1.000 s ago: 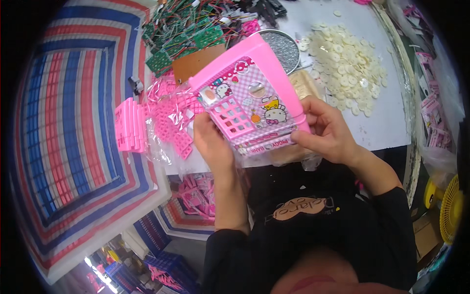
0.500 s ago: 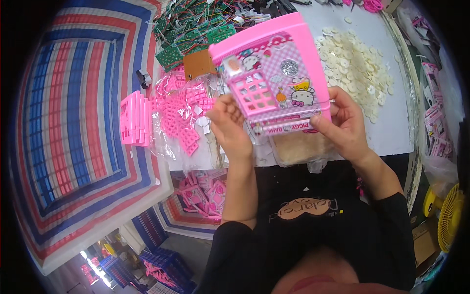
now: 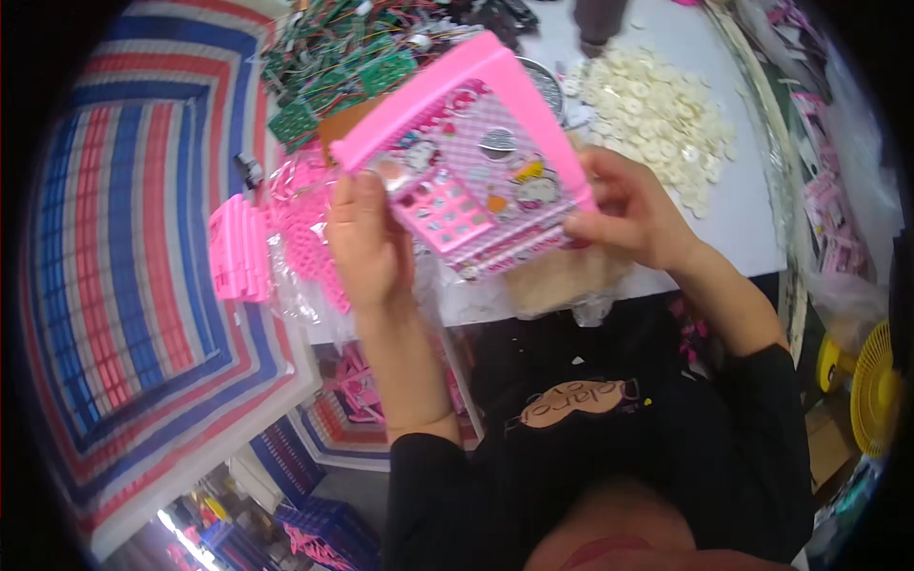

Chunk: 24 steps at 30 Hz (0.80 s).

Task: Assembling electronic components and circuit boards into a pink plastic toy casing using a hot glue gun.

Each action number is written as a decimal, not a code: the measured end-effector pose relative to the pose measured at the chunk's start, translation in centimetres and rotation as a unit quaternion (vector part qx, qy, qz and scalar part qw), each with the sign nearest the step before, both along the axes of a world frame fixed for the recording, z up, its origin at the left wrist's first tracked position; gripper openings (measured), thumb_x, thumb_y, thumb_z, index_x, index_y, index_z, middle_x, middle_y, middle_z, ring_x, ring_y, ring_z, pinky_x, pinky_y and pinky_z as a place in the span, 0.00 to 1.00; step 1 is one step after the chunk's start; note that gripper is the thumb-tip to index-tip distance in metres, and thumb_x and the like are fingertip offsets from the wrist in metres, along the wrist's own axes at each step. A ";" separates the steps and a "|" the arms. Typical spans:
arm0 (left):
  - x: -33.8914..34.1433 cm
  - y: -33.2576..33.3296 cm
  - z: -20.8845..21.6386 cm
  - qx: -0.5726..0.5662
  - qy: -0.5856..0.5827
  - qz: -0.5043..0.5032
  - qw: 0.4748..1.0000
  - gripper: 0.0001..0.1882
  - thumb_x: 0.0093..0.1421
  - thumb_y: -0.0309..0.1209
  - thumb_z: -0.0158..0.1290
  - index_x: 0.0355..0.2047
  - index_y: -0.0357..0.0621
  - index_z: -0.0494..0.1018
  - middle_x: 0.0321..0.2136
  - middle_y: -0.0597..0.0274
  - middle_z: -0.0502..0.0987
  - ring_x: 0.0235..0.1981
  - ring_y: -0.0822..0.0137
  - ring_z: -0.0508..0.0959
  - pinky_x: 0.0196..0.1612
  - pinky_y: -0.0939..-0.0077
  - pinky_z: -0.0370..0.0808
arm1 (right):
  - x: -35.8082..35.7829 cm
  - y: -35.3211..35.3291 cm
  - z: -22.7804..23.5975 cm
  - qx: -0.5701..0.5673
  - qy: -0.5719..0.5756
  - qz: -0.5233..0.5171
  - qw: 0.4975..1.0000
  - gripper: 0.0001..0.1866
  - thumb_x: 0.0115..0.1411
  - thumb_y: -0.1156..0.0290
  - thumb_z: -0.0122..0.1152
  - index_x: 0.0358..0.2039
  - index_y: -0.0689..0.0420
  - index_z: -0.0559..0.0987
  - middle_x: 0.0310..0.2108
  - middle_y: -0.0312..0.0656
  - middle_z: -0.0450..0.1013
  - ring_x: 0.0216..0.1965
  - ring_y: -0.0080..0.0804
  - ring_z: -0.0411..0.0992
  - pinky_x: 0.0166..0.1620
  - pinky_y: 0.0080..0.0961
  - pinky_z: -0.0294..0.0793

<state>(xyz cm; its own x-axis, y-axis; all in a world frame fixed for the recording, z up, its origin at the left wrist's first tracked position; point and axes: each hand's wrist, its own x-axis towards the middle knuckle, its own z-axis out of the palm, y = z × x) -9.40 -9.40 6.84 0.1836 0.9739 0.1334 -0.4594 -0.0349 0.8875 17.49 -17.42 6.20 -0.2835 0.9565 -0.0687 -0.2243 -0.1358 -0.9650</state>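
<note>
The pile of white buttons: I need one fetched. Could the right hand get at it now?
Probably not yet: the right hand grips the pink toy, though the pile of white buttons lies unobstructed just beyond.

One pink toy panel [image 3: 471,162], two hands [image 3: 367,243]

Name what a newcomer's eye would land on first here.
A bright pink toy panel with cartoon stickers, held up at centre by the left hand and right hand. Behind it to the right, a heap of cream-white discs lies on the white table. Far left hangs a red, white and blue striped sack.
</note>
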 end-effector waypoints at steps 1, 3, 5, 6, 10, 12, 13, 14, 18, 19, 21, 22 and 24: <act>0.1 0.7 -0.2 0.025 -0.022 -0.035 0.999 0.13 0.73 0.28 0.48 0.54 0.34 0.71 0.41 0.58 0.80 0.41 0.70 0.81 0.46 0.72 0.78 | 0.8 0.5 -0.3 -0.007 -0.003 0.015 1.000 0.18 0.64 0.78 0.63 0.54 0.60 0.73 0.43 0.40 0.80 0.44 0.21 0.77 0.47 0.21 0.77; -0.2 -0.2 0.5 0.113 0.050 0.033 0.992 0.13 0.70 0.26 0.52 0.52 0.33 0.74 0.42 0.54 0.81 0.41 0.64 0.81 0.47 0.72 0.77 | 0.7 2.0 -0.8 0.058 -0.014 0.014 0.998 0.17 0.61 0.78 0.64 0.51 0.60 0.76 0.42 0.40 0.81 0.45 0.27 0.78 0.48 0.26 0.78; -0.3 -1.2 1.3 0.250 0.220 0.010 0.943 0.10 0.63 0.23 0.57 0.44 0.32 0.78 0.43 0.49 0.81 0.43 0.58 0.81 0.47 0.68 0.77 | 3.2 3.2 -1.5 0.262 -0.263 -0.048 0.927 0.15 0.59 0.78 0.64 0.48 0.60 0.79 0.44 0.40 0.81 0.47 0.34 0.78 0.51 0.30 0.78; 0.0 -0.9 1.3 0.327 0.226 -0.080 0.914 0.09 0.57 0.22 0.60 0.39 0.35 0.80 0.42 0.50 0.81 0.44 0.56 0.81 0.46 0.62 0.78 | 4.1 3.8 -1.8 0.359 -0.374 -0.070 0.852 0.15 0.57 0.78 0.64 0.46 0.60 0.80 0.44 0.40 0.81 0.47 0.37 0.78 0.52 0.32 0.78; -0.1 -4.0 -0.7 0.485 0.457 -0.122 0.735 0.17 0.48 0.22 0.60 0.40 0.47 0.81 0.44 0.60 0.81 0.46 0.54 0.80 0.48 0.56 0.77 | 6.8 2.1 -3.9 0.354 -0.366 0.075 0.857 0.17 0.55 0.74 0.63 0.46 0.59 0.83 0.51 0.45 0.79 0.54 0.49 0.74 0.58 0.39 0.75; -0.3 -5.9 -2.2 0.436 0.512 -0.166 0.722 0.18 0.47 0.24 0.61 0.41 0.47 0.82 0.48 0.56 0.80 0.55 0.48 0.76 0.56 0.53 0.74 | 6.4 0.3 -3.4 0.360 -0.427 0.072 0.826 0.21 0.53 0.72 0.64 0.49 0.60 0.81 0.56 0.46 0.76 0.57 0.51 0.71 0.58 0.41 0.75; -0.1 -6.4 -2.7 0.411 0.522 -0.178 0.726 0.19 0.46 0.23 0.60 0.41 0.47 0.82 0.50 0.55 0.79 0.57 0.47 0.75 0.58 0.52 0.73 | 5.8 -0.6 -3.1 0.369 -0.459 0.058 0.806 0.22 0.53 0.71 0.65 0.50 0.60 0.80 0.57 0.45 0.75 0.57 0.51 0.71 0.58 0.41 0.75; 0.1 -6.7 -3.0 0.388 0.531 -0.187 0.730 0.21 0.44 0.22 0.60 0.42 0.47 0.81 0.52 0.54 0.78 0.58 0.46 0.74 0.59 0.51 0.72 | 5.5 -1.0 -2.7 0.378 -0.492 0.044 0.783 0.23 0.52 0.70 0.66 0.51 0.60 0.79 0.59 0.44 0.74 0.58 0.51 0.70 0.58 0.41 0.75; -0.1 -5.7 -2.9 0.389 0.532 -0.219 0.720 0.26 0.43 0.25 0.59 0.47 0.47 0.80 0.54 0.51 0.76 0.58 0.43 0.73 0.61 0.46 0.69 | 4.3 -0.5 -3.8 0.389 -0.554 0.025 0.736 0.26 0.53 0.68 0.68 0.53 0.61 0.78 0.60 0.44 0.71 0.57 0.52 0.69 0.57 0.42 0.75; -0.2 -5.5 -2.7 0.386 0.537 -0.230 0.714 0.26 0.44 0.26 0.59 0.48 0.46 0.79 0.53 0.50 0.77 0.57 0.44 0.74 0.61 0.45 0.68 | 3.8 -0.9 -3.9 0.379 -0.562 0.016 0.735 0.26 0.53 0.68 0.68 0.53 0.61 0.78 0.61 0.45 0.71 0.57 0.52 0.69 0.57 0.42 0.76; 0.4 -5.5 -2.3 0.377 0.539 -0.199 0.726 0.27 0.46 0.28 0.61 0.50 0.46 0.78 0.56 0.51 0.76 0.59 0.45 0.73 0.63 0.45 0.66 | 2.9 -1.7 -3.9 0.360 -0.579 -0.004 0.732 0.26 0.53 0.69 0.68 0.53 0.61 0.77 0.61 0.46 0.70 0.57 0.54 0.69 0.56 0.41 0.76; 0.8 -5.6 -2.1 0.374 0.539 -0.184 0.732 0.27 0.48 0.30 0.62 0.51 0.46 0.78 0.57 0.51 0.75 0.60 0.46 0.72 0.63 0.45 0.65 | 3.1 -1.6 -3.8 0.366 -0.565 -0.001 0.739 0.24 0.53 0.70 0.68 0.52 0.61 0.78 0.59 0.46 0.72 0.56 0.52 0.70 0.55 0.40 0.77; 2.7 -6.7 -1.8 0.375 0.575 -0.179 0.705 0.28 0.50 0.34 0.65 0.53 0.45 0.77 0.60 0.51 0.73 0.63 0.47 0.70 0.65 0.46 0.63 | 3.8 -1.0 -3.6 0.380 -0.540 0.011 0.751 0.21 0.54 0.71 0.67 0.50 0.61 0.79 0.57 0.47 0.74 0.54 0.49 0.72 0.53 0.38 0.77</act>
